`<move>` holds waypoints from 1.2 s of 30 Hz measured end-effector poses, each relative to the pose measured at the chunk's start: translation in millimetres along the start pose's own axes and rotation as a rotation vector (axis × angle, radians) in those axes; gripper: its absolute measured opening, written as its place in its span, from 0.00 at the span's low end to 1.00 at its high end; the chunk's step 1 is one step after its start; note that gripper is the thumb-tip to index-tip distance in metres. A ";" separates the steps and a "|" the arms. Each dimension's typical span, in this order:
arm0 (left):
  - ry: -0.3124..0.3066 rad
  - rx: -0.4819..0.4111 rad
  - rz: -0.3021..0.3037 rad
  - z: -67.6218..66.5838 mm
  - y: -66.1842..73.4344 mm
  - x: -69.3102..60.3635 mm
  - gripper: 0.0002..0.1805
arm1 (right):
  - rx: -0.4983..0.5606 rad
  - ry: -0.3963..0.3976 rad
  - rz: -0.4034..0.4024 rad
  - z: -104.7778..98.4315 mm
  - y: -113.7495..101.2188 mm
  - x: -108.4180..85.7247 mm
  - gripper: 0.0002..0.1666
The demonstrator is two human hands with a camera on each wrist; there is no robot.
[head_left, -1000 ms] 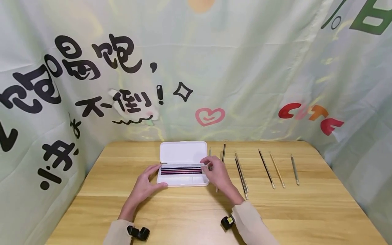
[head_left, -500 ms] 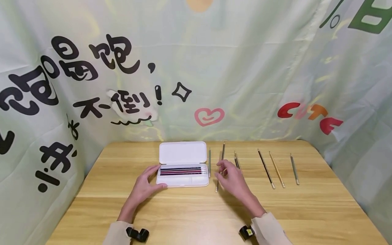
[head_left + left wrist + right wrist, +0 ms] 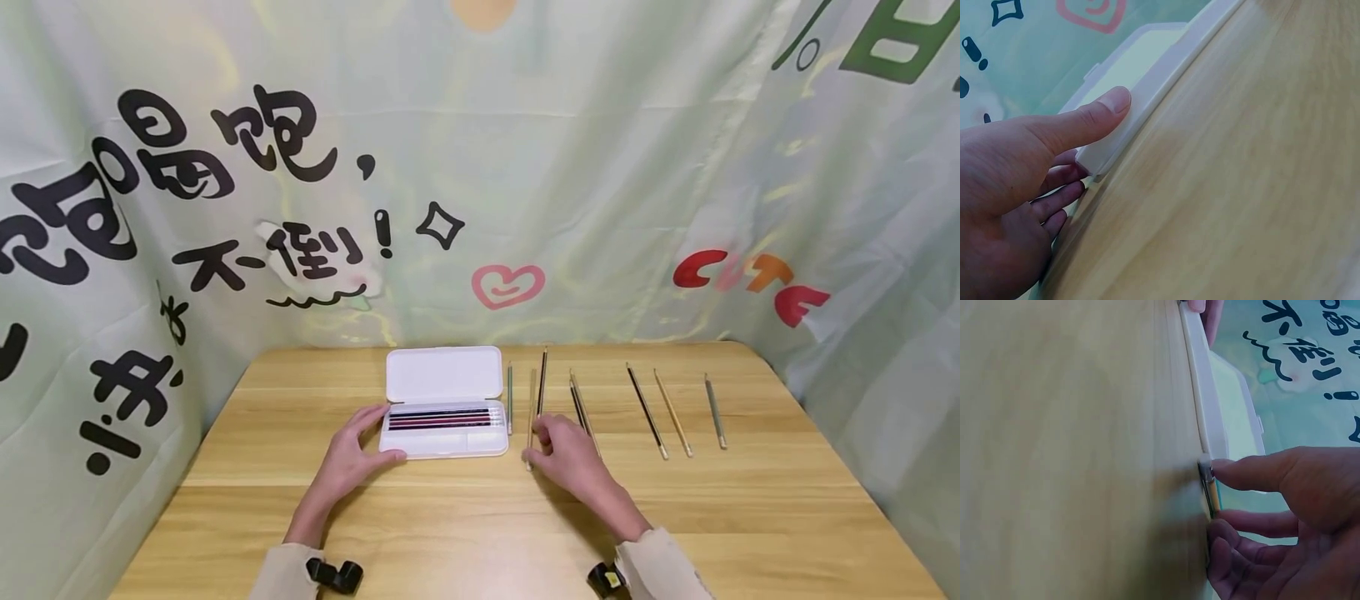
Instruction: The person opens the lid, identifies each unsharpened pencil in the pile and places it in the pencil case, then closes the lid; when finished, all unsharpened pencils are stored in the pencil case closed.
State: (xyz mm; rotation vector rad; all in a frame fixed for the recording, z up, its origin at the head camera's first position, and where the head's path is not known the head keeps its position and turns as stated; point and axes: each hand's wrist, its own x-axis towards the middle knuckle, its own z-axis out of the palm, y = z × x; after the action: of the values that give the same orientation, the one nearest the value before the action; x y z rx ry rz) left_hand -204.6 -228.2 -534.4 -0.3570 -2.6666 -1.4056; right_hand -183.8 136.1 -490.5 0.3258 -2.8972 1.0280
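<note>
An open white pencil case lies on the table with several dark pencils in its tray. My left hand holds the case's left end, its thumb on the front wall and its fingers round the corner. Right of the case, my right hand pinches a wood-coloured pencil near its eraser end, between thumb and fingers. This pencil still lies along the tabletop in the right wrist view. Just beside it is a black pencil, its lower end hidden behind the hand.
A green pencil lies close to the case's right side. Further right are a pair of pencils, a black pencil, a wood-coloured pencil and a grey pencil. A printed curtain hangs behind the table.
My right hand has left the case's right end, moved right, and come down onto the wood-coloured pencil. The left hand stays at the case's left end.
</note>
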 end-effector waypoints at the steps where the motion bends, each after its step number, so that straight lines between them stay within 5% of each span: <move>1: 0.001 0.002 0.000 -0.3 -0.5 -0.1 0.50 | -0.011 -0.004 0.000 0.0 -0.7 0.1 0.19; 21: 0.001 0.000 -0.014 -0.6 1.1 1.2 0.49 | 0.052 0.014 0.039 -5.3 2.5 -0.5 0.19; 29: 0.001 -0.012 -0.036 -0.5 0.7 0.0 0.49 | 0.162 -0.060 0.126 -25.5 6.0 0.9 0.20; 36: -0.009 -0.007 -0.034 0.1 0.6 -0.1 0.49 | 0.220 -0.029 0.106 -36.5 11.0 2.4 0.14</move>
State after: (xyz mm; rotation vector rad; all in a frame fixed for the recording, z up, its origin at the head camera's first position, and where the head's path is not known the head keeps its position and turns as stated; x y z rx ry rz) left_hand -204.3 -227.9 -533.9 -0.3214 -2.6877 -1.4269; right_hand -189.3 167.0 -468.7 0.1986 -2.8575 1.3742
